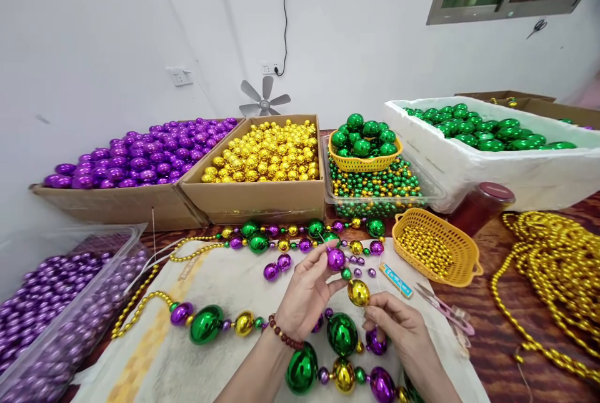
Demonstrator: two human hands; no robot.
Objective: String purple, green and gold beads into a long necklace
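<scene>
My left hand (307, 293), with a brown bead bracelet (285, 335) on the wrist, pinches a shiny purple bead (335, 259) between thumb and fingers. A small green bead (345, 273) and a larger gold bead (359, 292) follow it in a row. The fingertips of my right hand (398, 328) close on the gold bead's lower side. Below both hands, a strand of large green, gold and purple beads (344, 376) lies on a pale cloth (225, 365). Loose purple beads (277, 267) rest left of my left hand. Any thread inside the held beads is hidden.
Cardboard boxes of purple beads (140, 153) and gold beads (267, 150) stand behind, beside a white foam box (450, 165). Rightward are a yellow basket (469, 268), pink-handled scissors (452, 315), a dark red jar (482, 206) and piled gold strands (553, 265). A clear bin (112, 284) sits left.
</scene>
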